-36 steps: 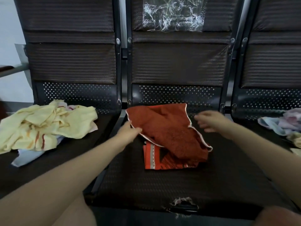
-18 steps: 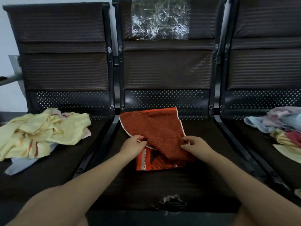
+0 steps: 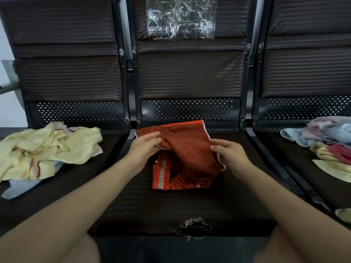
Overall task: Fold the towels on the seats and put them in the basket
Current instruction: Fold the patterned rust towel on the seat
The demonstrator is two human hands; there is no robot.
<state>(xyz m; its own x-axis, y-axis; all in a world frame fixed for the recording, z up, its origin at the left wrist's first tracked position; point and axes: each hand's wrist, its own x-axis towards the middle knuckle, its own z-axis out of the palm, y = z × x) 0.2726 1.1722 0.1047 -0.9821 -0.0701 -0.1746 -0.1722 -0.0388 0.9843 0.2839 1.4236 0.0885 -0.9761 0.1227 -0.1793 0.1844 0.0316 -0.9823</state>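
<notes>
An orange-red towel (image 3: 187,149) lies half folded on the middle seat (image 3: 171,209), its striped end showing underneath at the front. My left hand (image 3: 144,147) pinches the towel's left edge near the white trim. On the towel's right edge my right hand (image 3: 230,155) grips the cloth. A heap of pale yellow towels (image 3: 47,150) sits on the left seat. No basket is in view.
A mixed pile of blue, pink, yellow and red towels (image 3: 328,141) lies on the right seat. Crinkled clear plastic (image 3: 181,17) hangs on the middle backrest. The middle seat's front edge has a torn patch (image 3: 193,227). Metal frame bars separate the seats.
Both hands first drew toward me along the towel's side edges; the left hand has since risen a little on the left edge. The camera has shifted slightly.
</notes>
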